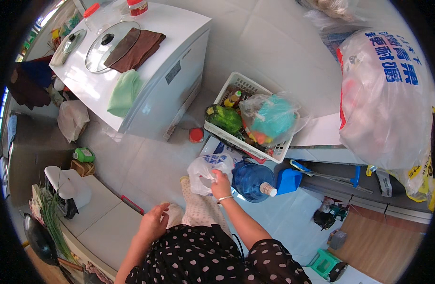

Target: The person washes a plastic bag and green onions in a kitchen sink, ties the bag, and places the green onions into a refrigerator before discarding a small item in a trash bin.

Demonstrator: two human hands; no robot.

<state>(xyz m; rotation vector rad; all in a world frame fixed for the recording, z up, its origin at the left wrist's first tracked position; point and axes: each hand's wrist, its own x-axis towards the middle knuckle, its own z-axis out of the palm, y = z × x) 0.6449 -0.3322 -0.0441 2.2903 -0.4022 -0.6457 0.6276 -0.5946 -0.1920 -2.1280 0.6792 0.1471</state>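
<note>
My right hand [221, 184] grips a white plastic bag [207, 170] with blue writing by its top. The bag hangs in front of my legs, close to a large blue water bottle [253, 179]. My left hand [156, 220] holds nothing, its fingers bent and a little apart near my waist. Beyond the bag stands a white plastic basket [235, 140] holding a green squash [224, 119], a bottle with a yellow label [232, 99] and a clear bag over something teal [274, 115]. What is in the white bag cannot be told.
A white chest freezer [96, 96] at the upper left bears a glass lid [114, 46], a brown cloth [146, 46] and a green cloth [124, 94]. A red-lidded jar [196, 135] stands on the floor. A blue dustpan [288, 181] and a large filled bag [384, 106] are at the right.
</note>
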